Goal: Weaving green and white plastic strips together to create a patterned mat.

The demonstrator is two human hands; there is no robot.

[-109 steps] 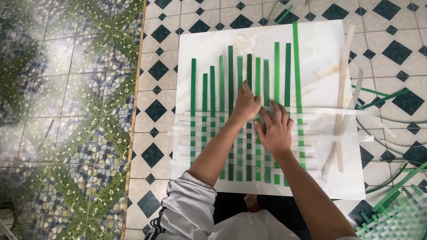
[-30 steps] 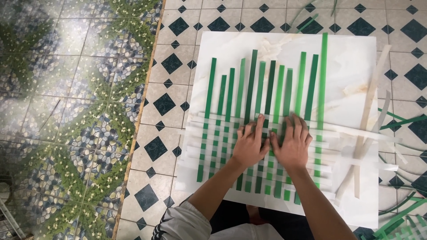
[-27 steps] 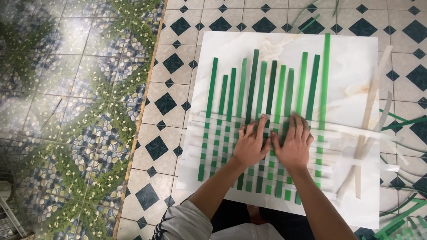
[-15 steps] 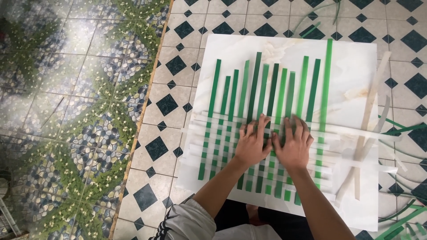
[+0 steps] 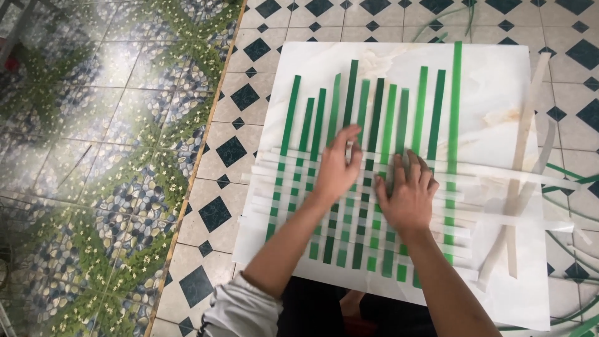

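Woven mat of upright green plastic strips crossed by pale translucent strips [image 5: 368, 206], lying on a white marble-look board [image 5: 499, 93], itself flat on the floor of white tiles with dark blue diamonds [image 5: 249, 93]. No containers in view; nothing held inside anything. Left hand [image 5: 337, 165] on the mat's middle, palm down but tilted, fingers [image 5: 350, 134] together and stretched toward the far side, fingertips touching the green strips at the topmost pale cross strip. Right hand [image 5: 407, 196] flat on the weave just right of the left, fingers [image 5: 415, 163] slightly apart, pressing on the strips; nothing clamped in either hand. Longest green strip [image 5: 455, 125] at the mat's right edge, reaching nearly to the board's far edge. Loose pale strips [image 5: 521, 168] lying slantwise on the board's right part, near the right hand but apart from it. Spare green strips [image 5: 574, 181] on the floor at the far right. Patterned green and pebble-print tiles [image 5: 93, 156] to the left, past a thin orange line. Grey sleeve [image 5: 240, 309] at the near edge. Compared with half a second ago: left hand shifted farther up the mat, fingers now extended instead of spread level with the right; right hand in much the same place; mat and board unchanged.
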